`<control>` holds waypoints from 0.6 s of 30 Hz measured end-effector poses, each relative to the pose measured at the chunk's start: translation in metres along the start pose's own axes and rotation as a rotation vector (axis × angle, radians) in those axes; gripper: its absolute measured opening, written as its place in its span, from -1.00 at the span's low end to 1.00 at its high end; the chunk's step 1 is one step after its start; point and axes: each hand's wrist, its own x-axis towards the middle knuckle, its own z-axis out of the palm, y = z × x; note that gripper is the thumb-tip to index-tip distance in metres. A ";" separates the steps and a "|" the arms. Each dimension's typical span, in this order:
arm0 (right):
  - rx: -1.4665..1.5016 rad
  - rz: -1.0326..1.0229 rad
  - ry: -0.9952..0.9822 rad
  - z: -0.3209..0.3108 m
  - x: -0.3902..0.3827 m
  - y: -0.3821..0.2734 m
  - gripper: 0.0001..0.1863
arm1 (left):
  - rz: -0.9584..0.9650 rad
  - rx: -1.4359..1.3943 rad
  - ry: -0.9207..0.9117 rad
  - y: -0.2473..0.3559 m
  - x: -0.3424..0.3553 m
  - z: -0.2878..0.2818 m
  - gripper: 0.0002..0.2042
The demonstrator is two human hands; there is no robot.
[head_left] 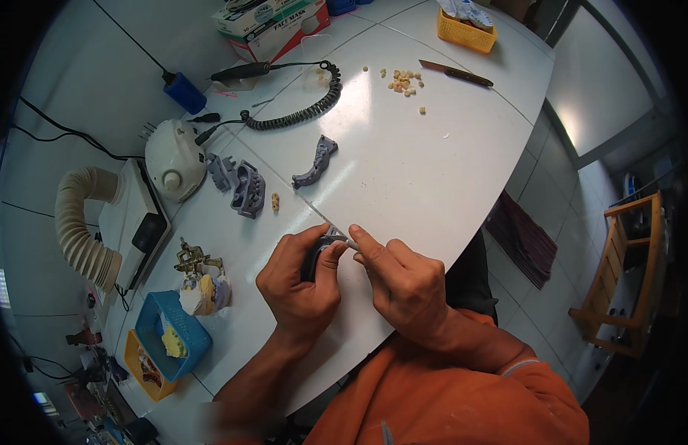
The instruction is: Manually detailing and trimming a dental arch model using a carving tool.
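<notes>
My left hand [298, 285] grips a dark object [311, 258] with a grey piece at its top. My right hand [403, 285] pinches a thin grey item [351, 244] against that piece, just above the left thumb. Beyond my hands lie grey dental-model pieces [247, 191], a curved grey arch model [314, 165] and a small tooth-coloured piece [275, 202]. A brass articulator with plaster casts [203, 295] stands left of my left hand.
At left are a white motor unit [170, 167] with coiled cord, a hose machine [88, 222] and blue [192, 330] and yellow baskets. Toward the back are boxes [273, 33], small pale pieces [403, 85], a knife [470, 77] and another basket [466, 37]. A wooden stand [614, 274] is right.
</notes>
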 end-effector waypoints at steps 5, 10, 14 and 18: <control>0.058 0.023 -0.035 -0.003 0.005 0.002 -0.55 | -0.046 -0.053 -0.020 -0.007 -0.002 0.000 -0.81; 0.181 0.046 -0.083 -0.006 0.013 0.002 -0.74 | -0.113 -0.211 -0.123 -0.012 -0.009 -0.011 -0.81; 0.379 0.149 -0.064 -0.019 0.031 0.003 -0.81 | -0.226 -0.214 -0.172 -0.016 -0.009 -0.019 -0.75; 0.401 0.252 -0.160 -0.031 0.044 0.007 -0.80 | -0.401 -0.427 -0.252 -0.009 -0.006 -0.024 -0.62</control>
